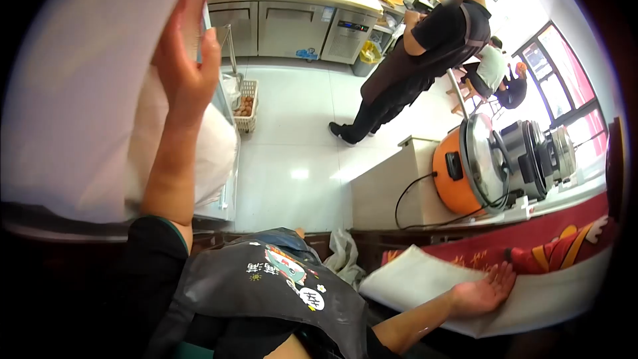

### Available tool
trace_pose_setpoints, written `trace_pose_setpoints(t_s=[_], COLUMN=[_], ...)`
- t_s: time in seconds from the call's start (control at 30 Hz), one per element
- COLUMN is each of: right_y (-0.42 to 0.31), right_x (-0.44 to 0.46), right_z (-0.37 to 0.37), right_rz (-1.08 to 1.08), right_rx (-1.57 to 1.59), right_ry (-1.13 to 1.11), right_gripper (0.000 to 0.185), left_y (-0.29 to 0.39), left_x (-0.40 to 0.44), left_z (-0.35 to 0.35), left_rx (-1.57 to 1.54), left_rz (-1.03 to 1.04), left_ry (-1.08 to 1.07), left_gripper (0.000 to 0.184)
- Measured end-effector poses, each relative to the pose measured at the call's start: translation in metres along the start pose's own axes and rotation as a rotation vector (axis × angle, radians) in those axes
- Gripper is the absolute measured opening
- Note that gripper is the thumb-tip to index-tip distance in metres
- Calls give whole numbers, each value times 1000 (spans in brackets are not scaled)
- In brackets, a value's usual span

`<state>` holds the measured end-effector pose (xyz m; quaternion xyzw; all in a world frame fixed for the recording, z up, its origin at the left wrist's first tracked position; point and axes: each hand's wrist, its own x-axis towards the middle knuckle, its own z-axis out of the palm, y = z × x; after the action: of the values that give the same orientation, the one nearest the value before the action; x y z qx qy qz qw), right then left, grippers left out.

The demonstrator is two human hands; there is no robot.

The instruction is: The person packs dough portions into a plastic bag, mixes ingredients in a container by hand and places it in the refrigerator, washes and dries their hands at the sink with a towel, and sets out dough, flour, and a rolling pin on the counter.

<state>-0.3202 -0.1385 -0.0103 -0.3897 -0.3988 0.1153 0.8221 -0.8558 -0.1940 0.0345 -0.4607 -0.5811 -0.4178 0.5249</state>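
My left hand [188, 76] is raised at the upper left, its thumb apart and its fingers stretched up along a large, smooth white thing [73, 93] that fills the left edge. Part of those fingers is hidden at its pinkish edge. Under my left forearm lies a pale, bulging sack-like thing [216, 149]. At the lower right my right hand [484, 290] has its palm turned up and its fingers spread, touching the white side of a folded red and white cloth or banner [419, 279]. Its red side carries yellow lettering and a cartoon figure.
An orange rice cooker [452, 169] and grey cookers [525, 156] stand on the right, with a trailing black cord. A person [425, 60] stands ahead on the tiled floor; others sit beyond. A basket of eggs [246, 106] is near the steel counter [286, 26].
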Motion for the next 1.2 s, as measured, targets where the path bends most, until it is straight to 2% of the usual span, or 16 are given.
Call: trace_pose_setpoints(t_s=[0.03, 0.07, 0.1, 0.2, 0.4, 0.53, 0.63, 0.77, 0.8, 0.83, 0.87, 1.0, 1.07, 1.13, 1.17, 1.2], right_y=[13, 20, 23, 55, 67, 76, 82, 112, 128, 157, 150, 189, 206, 224, 236, 254], right_x=[6, 7, 6, 36, 93, 90, 61, 14, 3, -9, -27, -36, -22, -17, -15, -23], right_z=[6, 20, 41, 83, 185, 262, 330, 428, 448, 467, 496, 565, 601, 638, 654, 675], right_rz=[-80, -161, -101, -438, -620, -899, -1155, -1434, -1365, -1050, -897, -179, -67, 464, 625, 641], right_rx=[-23, -44, -68, -102, 10, 20, 27, -11, -17, -25, 56, 270, 523, 1236, 1361, 1464], right_ry=[-43, -86, -65, -263, -11, 43, 16, -190, -318, -487, -719, -974, -1133, -1285, -1377, -1387], right_gripper=[54, 55, 57, 57, 47, 45, 43, 42, 41, 39, 36, 32, 29, 25, 19, 15], left_y=[-5, -14, -16, -22, -46, -72, -94, -131, -127, -121, -123, -143, -140, -131, -122, -117], left_x=[-4, -7, -5, -4, -9, 11, 10, -63, -71, -78, -83, -89, -76, -51, -41, -37], left_z=[5, 14, 23, 37, 62, 71, 89, 174, 200, 224, 240, 267, 274, 286, 302, 314], left_rx=[-90, 32, 105, 236, 474, 541, 399, 342, 286, 244, 220, 180, 117, 79, 57, -116], left_rz=[-141, -117, -123, -127, -100, -108, 2, 116, 150, 178, 191, 99, 77, 41, -46, -122], left_ry=[-68, -23, -28, -53, -79, 67, 242, 260, 123, 6, -76, -214, -272, -379, -302, -315], left_gripper=[59, 61, 62, 63, 60, 55, 58, 56, 53, 51, 50, 51, 49, 47, 44, 43])
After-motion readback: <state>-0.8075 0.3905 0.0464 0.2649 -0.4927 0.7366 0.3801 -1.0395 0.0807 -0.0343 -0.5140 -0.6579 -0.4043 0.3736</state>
